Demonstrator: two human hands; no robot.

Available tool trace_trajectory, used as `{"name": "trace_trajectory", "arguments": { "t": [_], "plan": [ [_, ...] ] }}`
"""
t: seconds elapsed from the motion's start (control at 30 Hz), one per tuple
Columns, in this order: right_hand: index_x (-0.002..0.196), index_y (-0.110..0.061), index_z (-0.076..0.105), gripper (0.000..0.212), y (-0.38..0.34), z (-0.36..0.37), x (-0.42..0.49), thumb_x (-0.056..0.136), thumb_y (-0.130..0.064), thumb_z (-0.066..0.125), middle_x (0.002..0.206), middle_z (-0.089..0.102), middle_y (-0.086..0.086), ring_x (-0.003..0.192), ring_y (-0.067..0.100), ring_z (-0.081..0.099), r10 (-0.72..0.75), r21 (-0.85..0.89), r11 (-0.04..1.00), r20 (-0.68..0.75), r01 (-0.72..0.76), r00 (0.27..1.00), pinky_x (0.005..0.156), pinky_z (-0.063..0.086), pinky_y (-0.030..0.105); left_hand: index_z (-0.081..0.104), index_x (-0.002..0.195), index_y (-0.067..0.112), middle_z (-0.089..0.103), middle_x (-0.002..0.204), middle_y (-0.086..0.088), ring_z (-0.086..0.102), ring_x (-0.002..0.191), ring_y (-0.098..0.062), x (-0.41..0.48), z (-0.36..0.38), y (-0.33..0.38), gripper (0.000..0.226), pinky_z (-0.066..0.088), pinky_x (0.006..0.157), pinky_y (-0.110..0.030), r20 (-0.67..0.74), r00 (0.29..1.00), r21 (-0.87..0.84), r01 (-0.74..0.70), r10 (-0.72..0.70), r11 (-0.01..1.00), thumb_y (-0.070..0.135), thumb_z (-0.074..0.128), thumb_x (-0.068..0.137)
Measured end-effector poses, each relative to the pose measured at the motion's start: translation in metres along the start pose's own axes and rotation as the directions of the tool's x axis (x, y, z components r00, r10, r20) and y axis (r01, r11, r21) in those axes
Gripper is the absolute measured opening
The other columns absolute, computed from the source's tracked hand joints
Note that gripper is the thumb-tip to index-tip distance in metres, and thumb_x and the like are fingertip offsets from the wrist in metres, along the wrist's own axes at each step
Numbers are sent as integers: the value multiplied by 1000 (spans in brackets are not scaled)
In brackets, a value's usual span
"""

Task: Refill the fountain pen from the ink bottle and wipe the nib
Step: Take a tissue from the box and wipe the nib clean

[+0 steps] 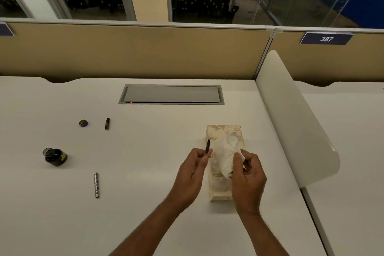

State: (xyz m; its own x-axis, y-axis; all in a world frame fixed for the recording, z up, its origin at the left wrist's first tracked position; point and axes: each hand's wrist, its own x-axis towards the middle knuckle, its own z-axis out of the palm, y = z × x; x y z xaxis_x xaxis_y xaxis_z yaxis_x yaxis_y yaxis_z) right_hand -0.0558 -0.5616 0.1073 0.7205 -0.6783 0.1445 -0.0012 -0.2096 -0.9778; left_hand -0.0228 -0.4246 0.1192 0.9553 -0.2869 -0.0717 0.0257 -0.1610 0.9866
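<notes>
My left hand (pixel 193 169) pinches the dark nib section of the fountain pen (pixel 208 146), nib pointing up and away. Just to its right, my right hand (pixel 247 174) pinches a white tissue (pixel 225 156) that rises from the cream patterned tissue box (pixel 218 190). Pen and tissue are close, slightly apart. Far to the left stands the open ink bottle (pixel 54 156). Its round cap (pixel 83 123) lies further back. A silver patterned pen barrel (pixel 96 184) lies on the desk at front left, and a small dark pen part (pixel 107 124) lies behind it.
The white desk (pixel 145 151) has a grey cable hatch (pixel 171 94) at the back centre. A tan partition wall runs behind it. A curved white divider (pixel 295 122) bounds the desk on the right, close to the tissue box.
</notes>
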Motion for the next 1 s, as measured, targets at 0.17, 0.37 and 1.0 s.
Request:
{"name": "trace_trajectory", "arguments": {
  "t": [0.17, 0.37, 1.0],
  "plan": [
    [115, -9, 66, 19, -25, 13, -13, 98, -18, 62, 117, 72, 9, 110, 23, 69, 43, 52, 998, 44, -45, 998, 86, 62, 42, 65, 116, 21, 73, 122, 12, 67, 117, -8, -9, -18, 21, 28, 48, 92, -20, -18, 975, -285, 208, -222, 936, 40, 49, 104],
    [104, -25, 68, 16, -60, 23, -31, 97, -11, 63, 107, 71, -9, 98, 2, 68, 24, 190, 980, 182, -59, 983, 68, 53, 9, 57, 115, 1, 74, 125, -7, 69, 117, -28, -33, -47, 46, 26, 49, 108, -48, -74, 960, -643, 160, -269, 749, 20, 41, 109],
    [101, -17, 66, 10, -138, 123, -136, 93, -24, 69, 94, 75, -5, 90, 14, 72, 14, 201, 965, 597, -166, 802, 78, 59, 28, 65, 111, 11, 79, 114, -1, 73, 109, -18, -115, -191, 61, 25, 53, 99, -37, -254, 938, -544, 63, -236, 836, 24, 45, 106]
  ]
}}
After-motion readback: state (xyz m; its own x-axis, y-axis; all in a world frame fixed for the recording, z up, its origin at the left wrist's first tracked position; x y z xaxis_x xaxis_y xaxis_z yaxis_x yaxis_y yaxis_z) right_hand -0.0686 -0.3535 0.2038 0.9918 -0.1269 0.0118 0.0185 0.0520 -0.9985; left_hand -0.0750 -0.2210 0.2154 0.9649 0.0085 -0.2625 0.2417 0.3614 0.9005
